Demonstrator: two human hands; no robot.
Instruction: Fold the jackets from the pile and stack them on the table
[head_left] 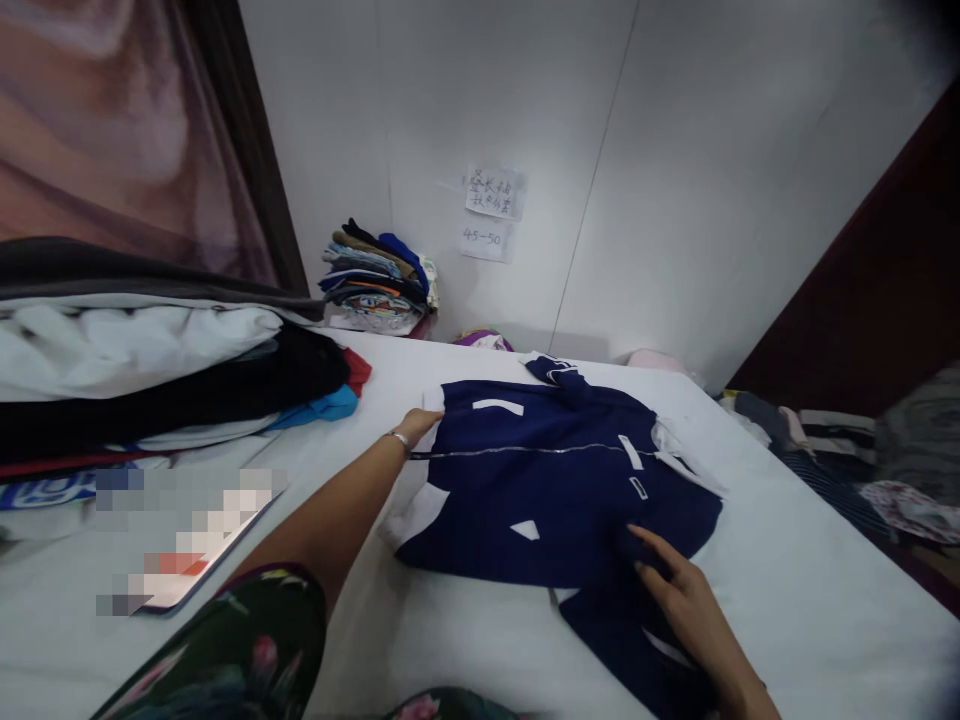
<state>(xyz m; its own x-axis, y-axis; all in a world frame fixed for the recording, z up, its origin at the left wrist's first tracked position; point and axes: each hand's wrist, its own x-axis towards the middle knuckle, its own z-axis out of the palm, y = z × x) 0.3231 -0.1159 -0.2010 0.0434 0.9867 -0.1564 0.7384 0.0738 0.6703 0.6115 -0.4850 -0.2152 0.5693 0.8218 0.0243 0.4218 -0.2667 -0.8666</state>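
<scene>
A navy zip-up jacket [517, 485] with white trim and a white collar lies spread on a white-covered table [480, 640]. Its bottom edge points left and its collar right. At the far side of the hem, my left hand [418, 425] is closed on the white edge band. My right hand [675, 585] pinches dark fabric by the near shoulder, above the near sleeve, which hangs towards me. The far sleeve lies folded at the back of the body. The zip runs across the middle and looks closed.
A phone with a blurred screen [202, 560] lies at the left, near a heap of clothes [187, 380]. Folded garments are stacked [379, 275] against the wall, below paper notes [491, 215]. More clothing [832, 450] lies beyond the table's right edge.
</scene>
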